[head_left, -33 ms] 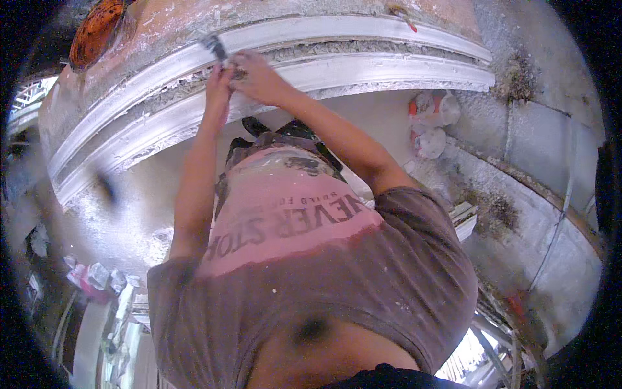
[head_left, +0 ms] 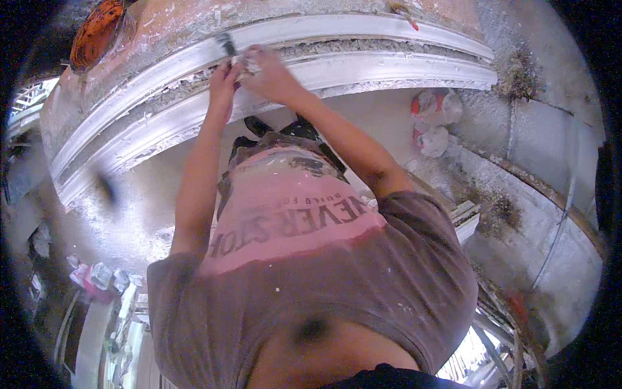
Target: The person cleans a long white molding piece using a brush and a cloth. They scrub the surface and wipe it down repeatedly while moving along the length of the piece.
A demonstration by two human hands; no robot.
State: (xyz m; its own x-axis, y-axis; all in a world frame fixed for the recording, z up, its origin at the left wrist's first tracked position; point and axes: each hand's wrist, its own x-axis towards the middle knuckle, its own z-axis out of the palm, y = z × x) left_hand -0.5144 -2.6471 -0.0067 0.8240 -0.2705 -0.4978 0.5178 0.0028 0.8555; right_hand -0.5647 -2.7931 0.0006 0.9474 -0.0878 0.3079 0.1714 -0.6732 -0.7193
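Both my hands are raised at the white moulding [head_left: 363, 65], close together over its rough grey groove. My left hand [head_left: 223, 87] is closed round the lower end of a small tool [head_left: 225, 45] with a dark, flat head pointing away from me; blur hides whether it is a brush or a scraper. Just to its right, my right hand [head_left: 271, 78] has its fingers bent round a whitish, crumpled-looking lump [head_left: 249, 66]. The lump sits beside the tool's lower end, and whether they touch I cannot tell.
The moulding curves across the far side on a worn pinkish surface. An orange basin [head_left: 96, 32] stands at the far left. To the right lie red-and-white bags [head_left: 431, 139] and a small red-tipped tool [head_left: 413, 24]. Crumpled plastic [head_left: 97, 277] is at the lower left.
The tool has shifted slightly right and stands straighter. Both hands have also moved a little right, and more of the whitish lump shows in my right hand.
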